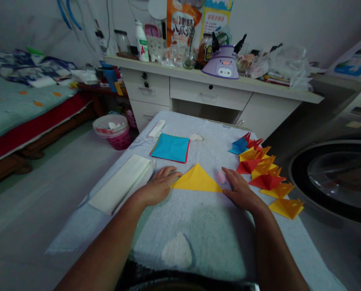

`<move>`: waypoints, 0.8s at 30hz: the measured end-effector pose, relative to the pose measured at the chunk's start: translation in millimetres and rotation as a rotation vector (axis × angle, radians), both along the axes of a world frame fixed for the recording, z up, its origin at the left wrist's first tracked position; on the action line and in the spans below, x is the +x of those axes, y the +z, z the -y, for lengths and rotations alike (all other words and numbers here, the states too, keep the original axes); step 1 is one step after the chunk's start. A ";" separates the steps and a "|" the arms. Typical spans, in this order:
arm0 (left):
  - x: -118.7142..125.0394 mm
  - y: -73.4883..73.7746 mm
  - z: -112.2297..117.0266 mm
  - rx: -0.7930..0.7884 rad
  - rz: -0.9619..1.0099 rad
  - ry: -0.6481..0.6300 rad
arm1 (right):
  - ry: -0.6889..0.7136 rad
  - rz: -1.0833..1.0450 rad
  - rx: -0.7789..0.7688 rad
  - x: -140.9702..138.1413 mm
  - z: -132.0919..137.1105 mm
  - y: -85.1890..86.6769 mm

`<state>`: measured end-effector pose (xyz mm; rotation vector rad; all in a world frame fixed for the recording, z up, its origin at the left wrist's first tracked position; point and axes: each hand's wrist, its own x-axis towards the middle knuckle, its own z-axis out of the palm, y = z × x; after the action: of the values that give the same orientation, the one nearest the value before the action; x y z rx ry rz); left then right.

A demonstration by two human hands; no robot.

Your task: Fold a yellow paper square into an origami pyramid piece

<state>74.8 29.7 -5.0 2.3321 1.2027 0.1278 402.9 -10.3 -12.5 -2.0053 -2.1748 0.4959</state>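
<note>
A yellow paper folded into a triangle (196,180) lies flat on the pale blue cloth-covered table (198,226). My left hand (159,186) rests flat at the triangle's left corner, fingers stretched out on the paper's edge. My right hand (239,189) lies flat at the triangle's right corner, fingers extended. A small pink object (220,176) sits just beside my right fingertips.
A stack of blue and red square papers (171,148) lies further back. Several folded yellow, red and blue paper pieces (264,171) line the table's right side. A folded white sheet (121,182) lies left. Behind stand a cluttered desk (211,87), a pink bin (112,130) and a bed (19,109).
</note>
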 end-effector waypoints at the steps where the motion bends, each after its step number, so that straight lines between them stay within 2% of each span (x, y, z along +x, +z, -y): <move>1: -0.9 -0.8 -0.5 0.002 0.004 -0.006 | 0.005 -0.012 0.007 1.4 -0.1 -0.8; 8: -2.9 -3.0 -2.8 -0.001 0.040 -0.018 | 0.016 -0.067 0.062 9.0 0.4 -10.1; 14: 5.1 -3.5 -4.4 0.030 0.083 0.071 | -0.046 -0.102 0.138 8.5 -3.8 -17.6; 17: 11.2 -3.3 -4.7 0.041 0.133 0.118 | -0.089 -0.218 0.260 0.4 -5.5 -18.1; 20: 16.9 -1.5 -3.3 0.052 0.176 0.115 | -0.033 -0.323 0.379 -13.5 -4.0 -14.6; 24: 22.5 -3.1 -0.9 0.111 0.172 0.152 | 0.046 -0.331 0.371 -29.7 -0.5 -10.0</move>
<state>97.3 30.6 -8.1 2.2671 1.3142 0.4495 373.2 -9.8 -22.5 -1.5606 -1.9441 0.3649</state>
